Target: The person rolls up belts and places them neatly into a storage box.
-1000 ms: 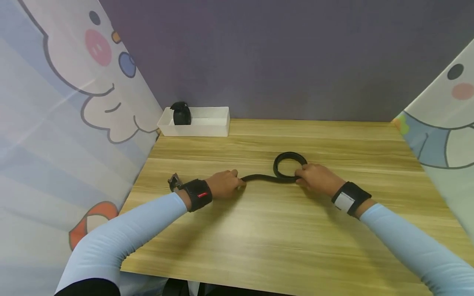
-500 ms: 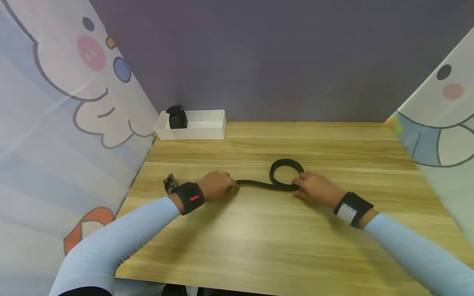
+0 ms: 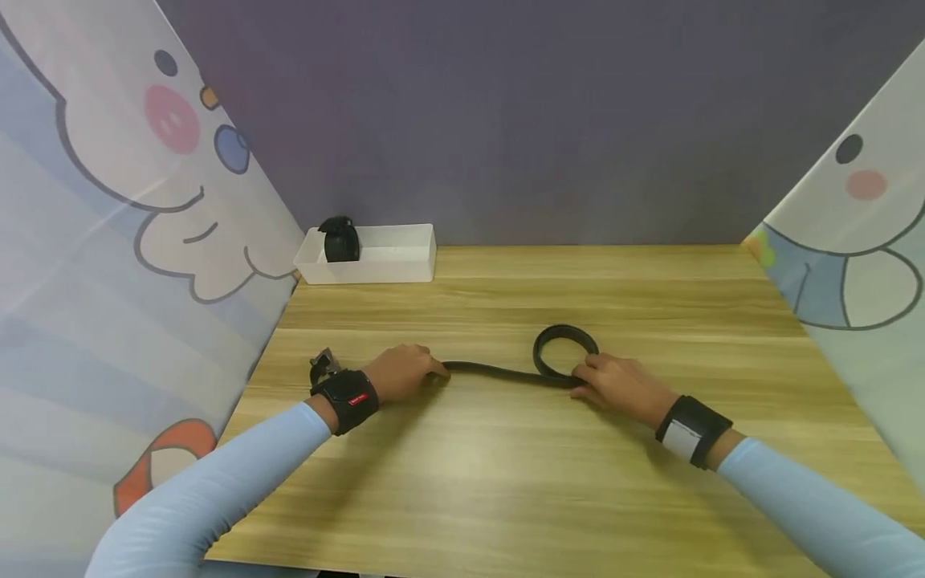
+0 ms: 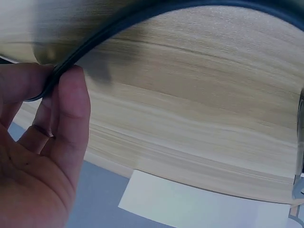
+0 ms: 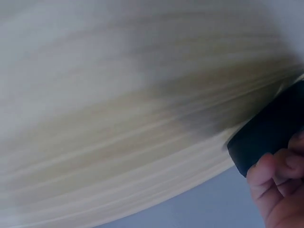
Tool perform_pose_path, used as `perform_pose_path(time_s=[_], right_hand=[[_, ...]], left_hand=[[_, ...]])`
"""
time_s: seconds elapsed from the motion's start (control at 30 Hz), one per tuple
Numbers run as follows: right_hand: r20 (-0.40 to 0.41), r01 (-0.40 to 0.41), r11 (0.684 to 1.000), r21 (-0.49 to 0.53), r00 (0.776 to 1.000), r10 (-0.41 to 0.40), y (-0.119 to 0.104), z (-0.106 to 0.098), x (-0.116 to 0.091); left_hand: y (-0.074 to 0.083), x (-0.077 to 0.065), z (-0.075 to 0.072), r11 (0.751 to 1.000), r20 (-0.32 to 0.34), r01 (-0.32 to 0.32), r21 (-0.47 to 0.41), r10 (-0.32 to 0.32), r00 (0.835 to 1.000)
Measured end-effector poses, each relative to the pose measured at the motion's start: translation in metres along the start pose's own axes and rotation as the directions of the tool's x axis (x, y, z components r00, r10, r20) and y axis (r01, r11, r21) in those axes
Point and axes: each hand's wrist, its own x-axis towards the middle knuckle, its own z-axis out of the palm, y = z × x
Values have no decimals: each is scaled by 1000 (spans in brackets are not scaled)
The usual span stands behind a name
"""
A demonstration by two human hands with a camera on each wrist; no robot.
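A black belt (image 3: 499, 372) lies across the wooden table, its right part rolled into an open loop standing on edge. My left hand (image 3: 397, 372) pinches the flat run of the belt (image 4: 118, 26) between thumb and fingers. At the base of the loop my right hand (image 3: 625, 388) grips the belt, thumb and fingers on its two faces; the right wrist view catches the fingers (image 5: 261, 173) against the dark band (image 5: 266, 137). A metal buckle (image 3: 324, 366) on a bit of black strap rests beyond the left wrist; the hand hides whether it joins the belt.
At the back left of the table (image 3: 499, 482) stands a white box (image 3: 397, 253) with a black rolled-up item (image 3: 341, 241) at its left end. A dark wall rises behind, and cartoon-print sheets (image 3: 108, 321) flank both sides.
My left hand has shifted left along the belt, away from the loop, so the stretch between my hands is longer. The right hand keeps its grip by the loop. The head view has tilted slightly.
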Motion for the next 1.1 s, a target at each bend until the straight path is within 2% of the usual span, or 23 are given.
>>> perform_pose_path(time_s=[0.17,0.3,0.4,0.57,0.63,0.8,0.97,1.1], right_hand=[[-36,68,998,-5,997,-68,-7,1,2],[-38,121,993,13,992,-121,-13,3,3],[-14,109,993,40,994,-109,-15,3,2],[26,82,993,83,996,-84,-20,2,-1],[34,89,992,89,995,-92,-22,2,-1],[48,116,989,92,992,-120,-28,1,-1],[48,134,985,106,989,-140,-30,-1,1],[62,144,983,114,986,-152,-31,-1,3]], left_hand=[[1,3,2,999,-58,36,-1,-36,998],[2,9,4,996,-89,91,-14,-92,992],[1,17,6,989,-61,134,-61,-138,989],[1,34,1,963,28,215,-164,-213,977],[1,40,-3,956,67,237,-175,-228,971],[3,50,-10,956,132,242,-167,-221,966],[6,60,-8,955,112,268,-127,-255,961],[13,70,-6,941,76,322,-102,-315,946]])
